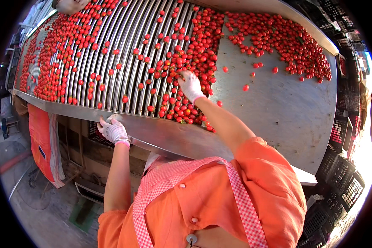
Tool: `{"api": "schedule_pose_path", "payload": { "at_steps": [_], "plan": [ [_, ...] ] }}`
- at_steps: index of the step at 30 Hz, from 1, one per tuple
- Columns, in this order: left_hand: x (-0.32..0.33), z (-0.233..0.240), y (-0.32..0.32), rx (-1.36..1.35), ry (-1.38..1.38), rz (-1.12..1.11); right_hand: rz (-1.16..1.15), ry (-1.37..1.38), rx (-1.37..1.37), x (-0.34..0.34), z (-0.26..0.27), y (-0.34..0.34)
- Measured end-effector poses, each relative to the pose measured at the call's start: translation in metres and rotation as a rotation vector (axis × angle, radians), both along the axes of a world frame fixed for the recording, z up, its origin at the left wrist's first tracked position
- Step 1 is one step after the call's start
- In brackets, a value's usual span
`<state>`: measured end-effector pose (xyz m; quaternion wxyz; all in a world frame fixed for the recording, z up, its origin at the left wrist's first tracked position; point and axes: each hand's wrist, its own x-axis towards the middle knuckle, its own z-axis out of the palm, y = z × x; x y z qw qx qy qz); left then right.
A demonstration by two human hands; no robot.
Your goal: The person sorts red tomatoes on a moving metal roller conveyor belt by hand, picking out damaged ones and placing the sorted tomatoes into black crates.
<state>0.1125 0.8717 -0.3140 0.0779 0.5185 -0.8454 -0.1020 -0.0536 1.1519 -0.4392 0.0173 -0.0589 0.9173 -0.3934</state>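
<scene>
My right hand, in a white knit glove, reaches in among the red cherry tomatoes heaped at the right end of the metal roller conveyor. Its fingertips touch the tomatoes; whether it grips one is hidden by motion blur. At the conveyor's near metal edge is my left hand, gloved too, with its fingers on or just by the rim. A small pale thing at its fingertips is too unclear to name. Scattered tomatoes lie between the rollers, and they grow denser toward the left.
A metal sheet table adjoins the conveyor on the right, bearing a large tomato pile at its far side. Another person's hand shows at the top left. Black plastic crates are stacked at the right. A red sack hangs below the conveyor.
</scene>
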Motion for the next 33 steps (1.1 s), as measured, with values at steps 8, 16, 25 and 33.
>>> {"api": "schedule_pose_path", "payload": {
  "at_steps": [8, 16, 25, 33],
  "plan": [
    [0.014, -0.002, 0.006, 0.095, 0.231, -0.117, -0.086, -0.187, 0.42, -0.054, 0.009, -0.033],
    [0.032, -0.011, 0.004, 0.104, 0.327, -0.327, -0.17, -0.255, 0.3, -0.057, 0.01, -0.036],
    [0.045, -0.008, -0.003, 0.004, 0.189, -0.51, 0.093, -0.205, 0.488, -0.093, 0.024, -0.054],
    [-0.017, 0.019, 0.018, 0.274, 0.588, -0.985, 0.306, -0.168, 0.416, -0.076, 0.01, -0.033]
  ]
}}
